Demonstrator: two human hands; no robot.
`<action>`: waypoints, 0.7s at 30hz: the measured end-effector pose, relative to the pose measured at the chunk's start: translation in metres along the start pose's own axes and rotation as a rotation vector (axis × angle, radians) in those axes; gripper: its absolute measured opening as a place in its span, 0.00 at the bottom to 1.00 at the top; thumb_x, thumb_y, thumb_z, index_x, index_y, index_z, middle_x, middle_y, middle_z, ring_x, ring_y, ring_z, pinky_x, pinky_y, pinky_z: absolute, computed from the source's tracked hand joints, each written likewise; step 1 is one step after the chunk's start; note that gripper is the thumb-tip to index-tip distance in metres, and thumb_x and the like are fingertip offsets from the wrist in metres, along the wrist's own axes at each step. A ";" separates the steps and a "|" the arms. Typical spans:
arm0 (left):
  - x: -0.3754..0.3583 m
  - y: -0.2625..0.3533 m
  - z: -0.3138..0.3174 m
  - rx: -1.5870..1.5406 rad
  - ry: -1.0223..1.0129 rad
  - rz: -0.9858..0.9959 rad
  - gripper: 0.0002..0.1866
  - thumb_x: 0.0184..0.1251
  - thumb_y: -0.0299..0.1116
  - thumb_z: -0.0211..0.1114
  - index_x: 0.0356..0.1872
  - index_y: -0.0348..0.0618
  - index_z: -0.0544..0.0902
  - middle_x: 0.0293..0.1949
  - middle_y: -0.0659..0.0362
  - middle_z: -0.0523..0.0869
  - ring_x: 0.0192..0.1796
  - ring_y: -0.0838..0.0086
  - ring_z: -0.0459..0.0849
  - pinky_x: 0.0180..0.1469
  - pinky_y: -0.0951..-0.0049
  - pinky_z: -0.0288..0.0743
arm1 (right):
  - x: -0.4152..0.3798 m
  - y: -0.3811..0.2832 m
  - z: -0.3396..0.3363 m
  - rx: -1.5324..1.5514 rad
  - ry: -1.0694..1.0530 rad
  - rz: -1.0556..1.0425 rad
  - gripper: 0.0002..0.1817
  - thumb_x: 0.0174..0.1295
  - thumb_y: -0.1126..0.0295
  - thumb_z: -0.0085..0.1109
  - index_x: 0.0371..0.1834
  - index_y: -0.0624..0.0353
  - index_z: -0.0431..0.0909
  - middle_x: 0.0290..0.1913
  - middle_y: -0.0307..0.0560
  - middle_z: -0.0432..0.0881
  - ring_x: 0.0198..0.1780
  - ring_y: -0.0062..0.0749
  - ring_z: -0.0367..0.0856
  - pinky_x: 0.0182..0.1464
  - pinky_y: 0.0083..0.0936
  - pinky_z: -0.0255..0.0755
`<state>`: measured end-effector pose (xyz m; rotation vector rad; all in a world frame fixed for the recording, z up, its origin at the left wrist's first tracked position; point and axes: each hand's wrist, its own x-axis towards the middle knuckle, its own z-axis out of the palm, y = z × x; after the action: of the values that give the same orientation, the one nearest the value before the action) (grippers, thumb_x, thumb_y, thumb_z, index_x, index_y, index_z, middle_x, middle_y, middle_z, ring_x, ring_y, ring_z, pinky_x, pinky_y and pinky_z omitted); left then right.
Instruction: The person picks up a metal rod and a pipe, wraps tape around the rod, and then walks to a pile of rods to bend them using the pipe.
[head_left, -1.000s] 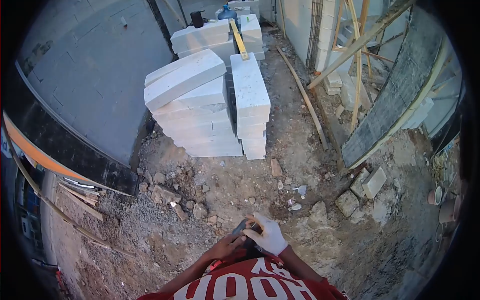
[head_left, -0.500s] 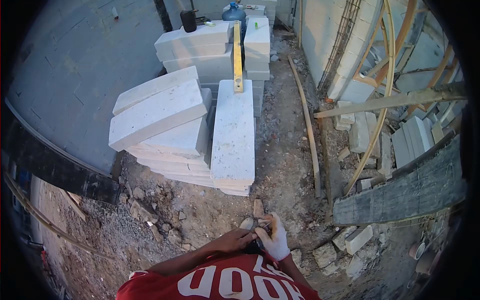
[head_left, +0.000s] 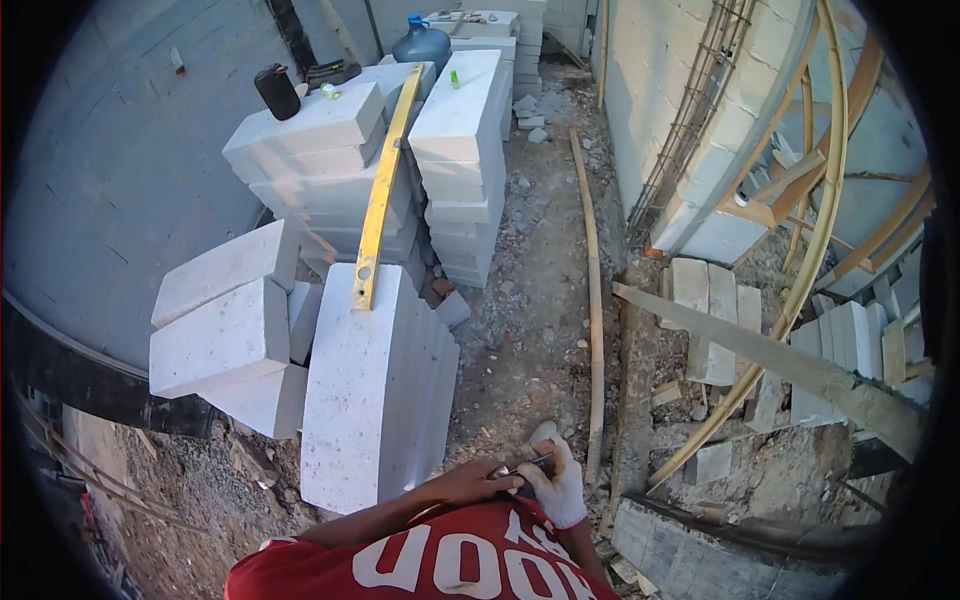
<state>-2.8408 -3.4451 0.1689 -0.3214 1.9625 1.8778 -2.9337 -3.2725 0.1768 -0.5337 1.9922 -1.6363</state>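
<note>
My bare left hand [head_left: 476, 483] is closed in front of my red shirt, its fingertips against my right hand. A white glove covers my right hand [head_left: 558, 490], whose thumb and fingers pinch a thin, dark, stick-like object [head_left: 530, 463]. This object runs between the two hands; its kind is too small to tell. What else my left fingers grip is hidden. Ahead of my hands stands a stack of white blocks [head_left: 345, 400]. A yellow spirit level [head_left: 385, 190] rests with its near end on that stack and reaches back toward a farther one.
More white blocks [head_left: 225, 335] lean at left. Farther back are a black container [head_left: 277, 92] and a blue water jug [head_left: 421, 45]. A wooden pole [head_left: 592, 300] lies along the rubble path. At right, a plank [head_left: 760, 350] and a curved bamboo pole [head_left: 790, 320] cross the way.
My view has moved forward and turned, so the block stacks and level appear nearer and farther left. My hands stay together before my body, with the thin object still between them.
</note>
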 end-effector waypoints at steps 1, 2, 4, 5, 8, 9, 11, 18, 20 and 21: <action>0.015 0.014 -0.007 0.063 -0.007 -0.114 0.30 0.74 0.59 0.58 0.53 0.38 0.84 0.34 0.50 0.84 0.40 0.66 0.84 0.45 0.62 0.75 | 0.023 -0.004 -0.015 0.002 -0.020 0.006 0.21 0.61 0.78 0.68 0.56 0.62 0.73 0.41 0.45 0.86 0.42 0.25 0.86 0.42 0.22 0.80; 0.029 0.033 -0.015 0.126 -0.017 -0.228 0.31 0.74 0.60 0.58 0.54 0.37 0.83 0.37 0.49 0.85 0.40 0.66 0.84 0.44 0.62 0.75 | 0.049 -0.008 -0.028 0.014 -0.120 0.020 0.21 0.61 0.78 0.68 0.56 0.62 0.73 0.40 0.45 0.86 0.41 0.25 0.86 0.42 0.22 0.80; 0.055 0.056 -0.030 0.092 0.000 -0.284 0.31 0.74 0.60 0.58 0.53 0.37 0.83 0.37 0.49 0.85 0.40 0.66 0.85 0.42 0.63 0.76 | 0.095 -0.017 -0.052 0.015 -0.238 0.041 0.20 0.61 0.78 0.68 0.56 0.62 0.73 0.39 0.45 0.85 0.40 0.26 0.87 0.42 0.22 0.80; 0.067 0.064 -0.038 0.076 0.005 -0.331 0.32 0.73 0.61 0.59 0.52 0.36 0.83 0.38 0.48 0.86 0.39 0.67 0.85 0.40 0.64 0.76 | 0.117 -0.023 -0.058 0.044 -0.287 -0.076 0.22 0.62 0.77 0.69 0.58 0.63 0.72 0.41 0.47 0.86 0.38 0.28 0.88 0.40 0.24 0.80; 0.103 0.089 -0.063 -0.054 0.169 -0.318 0.31 0.73 0.60 0.60 0.47 0.36 0.84 0.33 0.50 0.85 0.35 0.70 0.85 0.35 0.67 0.75 | 0.196 -0.060 -0.070 0.110 -0.354 -0.167 0.22 0.64 0.73 0.69 0.59 0.64 0.72 0.44 0.49 0.87 0.37 0.33 0.90 0.40 0.27 0.81; 0.116 0.095 -0.071 -0.108 0.226 -0.297 0.30 0.72 0.60 0.61 0.44 0.35 0.84 0.30 0.52 0.84 0.33 0.72 0.83 0.34 0.67 0.74 | 0.223 -0.063 -0.075 0.032 -0.441 -0.174 0.22 0.65 0.73 0.68 0.60 0.64 0.72 0.46 0.49 0.87 0.38 0.34 0.90 0.41 0.27 0.81; 0.143 0.104 -0.094 -0.160 0.300 -0.300 0.30 0.72 0.60 0.62 0.40 0.35 0.83 0.25 0.58 0.81 0.29 0.74 0.80 0.30 0.68 0.71 | 0.276 -0.056 -0.078 -0.065 -0.511 -0.246 0.26 0.67 0.69 0.67 0.65 0.65 0.71 0.49 0.47 0.88 0.40 0.30 0.89 0.45 0.27 0.81; 0.293 0.147 -0.208 -0.117 0.420 -0.210 0.31 0.76 0.59 0.57 0.37 0.33 0.83 0.24 0.56 0.81 0.28 0.70 0.78 0.33 0.64 0.72 | 0.495 -0.059 -0.099 0.101 -0.768 -0.081 0.27 0.66 0.71 0.68 0.67 0.61 0.71 0.46 0.46 0.87 0.41 0.23 0.85 0.42 0.24 0.81; 0.346 0.186 -0.253 -0.066 0.445 -0.165 0.35 0.75 0.62 0.54 0.47 0.30 0.84 0.33 0.46 0.85 0.39 0.62 0.83 0.45 0.57 0.75 | 0.578 -0.086 -0.104 0.148 -0.787 -0.065 0.27 0.65 0.73 0.68 0.67 0.60 0.72 0.45 0.46 0.86 0.41 0.22 0.85 0.40 0.23 0.81; 0.362 0.224 -0.271 -0.054 0.452 -0.148 0.40 0.74 0.64 0.53 0.54 0.27 0.82 0.42 0.37 0.85 0.50 0.54 0.84 0.55 0.54 0.73 | 0.601 -0.097 -0.114 0.066 -0.734 -0.125 0.26 0.65 0.74 0.68 0.67 0.60 0.72 0.45 0.45 0.86 0.40 0.24 0.85 0.40 0.24 0.81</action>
<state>-3.2953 -3.6590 0.2155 -0.9522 2.0923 1.8835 -3.4827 -3.5572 0.2089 -1.0679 1.3751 -1.2972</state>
